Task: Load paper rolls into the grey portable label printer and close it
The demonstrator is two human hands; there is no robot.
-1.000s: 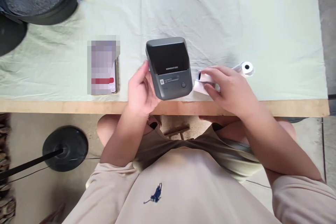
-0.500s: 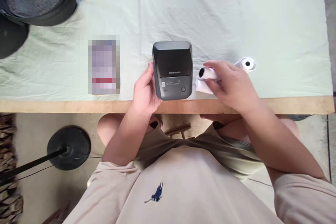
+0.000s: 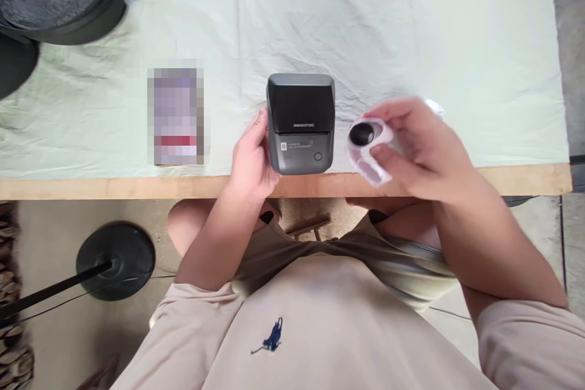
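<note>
The left hand (image 3: 250, 161) holds a dark grey printer (image 3: 301, 140) with a black upper panel (image 3: 301, 102) and pale lettering (image 3: 303, 125); the right hand (image 3: 425, 149) holds a white paper roll (image 3: 384, 135) with a black centre (image 3: 362, 134). Left of the left hand, a pixelated phone (image 3: 176, 109) shows mauve blocks and a red bar (image 3: 178, 141), on plain pale-green cloth (image 3: 365, 24) reaching beyond both hands. Below the hands are a tan wooden table edge (image 3: 114, 187) and a beige shirt (image 3: 347, 323) with navy emblem (image 3: 274, 336).

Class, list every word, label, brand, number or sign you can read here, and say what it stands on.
"NIIMBOT", slightly blurred, on the lid of the printer; marks after it unreadable.
Below the lid: white square sign and small print, too small to read.
Round button: power-like sign, too blurred to be sure.
Phone screen: blurred out, unreadable.
</note>
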